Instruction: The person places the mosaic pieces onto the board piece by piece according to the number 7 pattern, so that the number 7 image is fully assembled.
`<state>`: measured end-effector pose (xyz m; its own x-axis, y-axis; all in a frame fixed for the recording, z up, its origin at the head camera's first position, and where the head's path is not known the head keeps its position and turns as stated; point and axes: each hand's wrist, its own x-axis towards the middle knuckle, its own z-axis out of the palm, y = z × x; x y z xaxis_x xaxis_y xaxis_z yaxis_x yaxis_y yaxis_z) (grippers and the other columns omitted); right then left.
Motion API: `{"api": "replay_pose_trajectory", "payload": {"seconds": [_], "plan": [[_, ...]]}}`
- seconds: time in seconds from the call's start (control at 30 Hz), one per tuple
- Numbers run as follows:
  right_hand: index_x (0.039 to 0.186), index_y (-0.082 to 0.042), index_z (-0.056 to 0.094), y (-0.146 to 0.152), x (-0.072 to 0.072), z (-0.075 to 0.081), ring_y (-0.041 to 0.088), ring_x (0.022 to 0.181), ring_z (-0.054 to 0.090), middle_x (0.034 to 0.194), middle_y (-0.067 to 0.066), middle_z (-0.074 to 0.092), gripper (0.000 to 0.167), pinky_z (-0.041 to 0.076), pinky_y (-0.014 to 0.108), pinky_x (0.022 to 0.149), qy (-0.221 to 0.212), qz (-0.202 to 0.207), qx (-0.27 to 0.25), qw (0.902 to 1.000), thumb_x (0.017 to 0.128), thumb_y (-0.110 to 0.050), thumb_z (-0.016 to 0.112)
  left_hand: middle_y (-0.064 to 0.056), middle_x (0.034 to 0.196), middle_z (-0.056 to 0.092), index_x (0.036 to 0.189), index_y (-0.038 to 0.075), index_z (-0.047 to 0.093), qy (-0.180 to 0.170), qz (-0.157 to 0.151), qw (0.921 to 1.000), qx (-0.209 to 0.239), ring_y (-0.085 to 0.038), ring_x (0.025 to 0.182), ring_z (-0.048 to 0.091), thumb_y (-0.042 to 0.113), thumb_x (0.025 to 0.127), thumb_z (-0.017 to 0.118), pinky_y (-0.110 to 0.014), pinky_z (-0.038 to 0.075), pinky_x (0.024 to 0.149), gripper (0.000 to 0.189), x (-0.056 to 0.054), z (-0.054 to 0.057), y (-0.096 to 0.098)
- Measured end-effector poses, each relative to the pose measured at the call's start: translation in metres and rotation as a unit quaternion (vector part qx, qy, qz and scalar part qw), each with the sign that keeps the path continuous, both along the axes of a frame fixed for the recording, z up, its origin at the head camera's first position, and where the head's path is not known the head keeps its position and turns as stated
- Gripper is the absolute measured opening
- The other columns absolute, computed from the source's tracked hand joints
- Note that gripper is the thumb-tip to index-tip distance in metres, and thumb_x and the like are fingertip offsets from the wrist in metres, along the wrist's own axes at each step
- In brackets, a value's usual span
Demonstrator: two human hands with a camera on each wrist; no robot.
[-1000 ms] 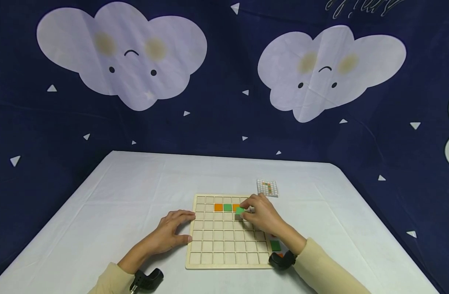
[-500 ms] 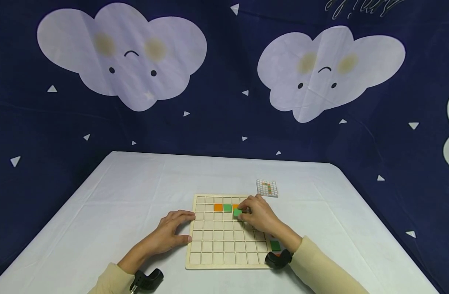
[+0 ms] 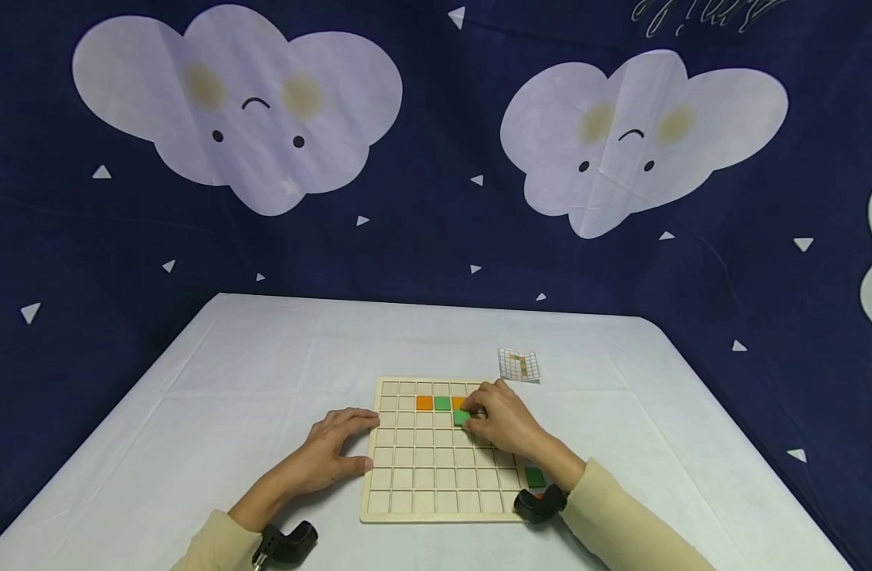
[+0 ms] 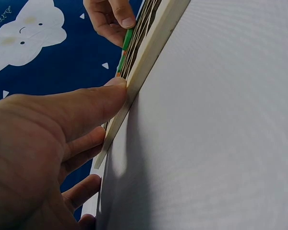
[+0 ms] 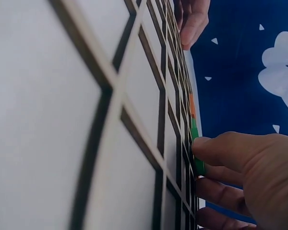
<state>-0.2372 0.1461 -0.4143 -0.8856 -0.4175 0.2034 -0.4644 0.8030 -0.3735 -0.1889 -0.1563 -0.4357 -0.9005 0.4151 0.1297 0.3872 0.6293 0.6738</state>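
A square wooden grid board (image 3: 423, 479) lies on the white table. My left hand (image 3: 327, 447) rests against its left edge, fingers loosely extended; in the left wrist view the thumb touches the rim. My right hand (image 3: 507, 418) pinches a green square tile (image 3: 460, 418) between thumb and fingers, at the cell just below an orange tile (image 3: 457, 403). That orange tile is partly hidden by the fingers. Left of it in the same row sit a green tile (image 3: 441, 403) and another orange tile (image 3: 424, 403). Whether the pinched tile lies fully flat is hard to tell.
A small paper card (image 3: 519, 365) printed with a coloured grid pattern lies behind the board's right corner. Beside the board's right edge a loose dark green tile (image 3: 534, 477) lies near my right forearm, with a bit of orange partly hidden by the black wrist camera (image 3: 541, 503).
My right hand has shifted slightly left, bringing the green tile down from above the board to the cell under the orange one. My left hand has stayed still.
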Motion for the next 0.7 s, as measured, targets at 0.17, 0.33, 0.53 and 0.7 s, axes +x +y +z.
{"api": "replay_pose_trajectory", "payload": {"seconds": [0.17,0.33,0.53,0.7], "plan": [[0.093,-0.016,0.072,0.0006,0.0008,-0.0008,0.007,0.081,0.041,0.089,-0.007,0.061,0.018,0.039,0.027,0.073,0.012,0.008,0.006,0.9999,0.077,-0.022,0.076,-0.004,0.139,0.049,0.128,0.011,0.056,-0.005,0.003,1.0,-0.002,-0.032,0.131,0.037,0.026,0.078,0.075,-0.058,0.022,0.104,0.055,0.0001,0.0002,0.0003],[0.093,-0.016,0.072,0.001,0.0006,-0.0021,0.007,0.081,0.042,0.089,-0.007,0.061,0.018,0.039,0.027,0.072,0.022,0.013,0.01,0.9996,0.076,-0.022,0.076,-0.005,0.138,0.049,0.128,0.011,0.057,-0.004,0.003,1.0,-0.001,-0.033,0.132,0.037,0.027,0.078,0.074,-0.058,0.022,0.103,0.055,0.0006,0.0008,0.0002],[0.094,-0.016,0.072,0.001,0.0001,-0.0031,0.007,0.081,0.043,0.089,-0.007,0.061,0.019,0.04,0.028,0.073,0.024,0.011,0.009,0.9996,0.076,-0.023,0.076,-0.005,0.138,0.049,0.128,0.01,0.057,-0.003,0.002,1.0,0.0,-0.033,0.132,0.037,0.026,0.078,0.074,-0.058,0.022,0.103,0.055,0.0007,0.0005,0.0],[0.094,-0.017,0.072,0.0014,-0.0002,-0.003,0.007,0.082,0.044,0.088,-0.008,0.061,0.019,0.041,0.028,0.074,0.018,0.008,0.003,0.9998,0.077,-0.023,0.076,-0.005,0.138,0.049,0.128,0.011,0.056,-0.001,0.003,1.0,-0.002,-0.032,0.131,0.037,0.027,0.078,0.074,-0.057,0.022,0.103,0.055,0.0,-0.0005,-0.0001]]}}
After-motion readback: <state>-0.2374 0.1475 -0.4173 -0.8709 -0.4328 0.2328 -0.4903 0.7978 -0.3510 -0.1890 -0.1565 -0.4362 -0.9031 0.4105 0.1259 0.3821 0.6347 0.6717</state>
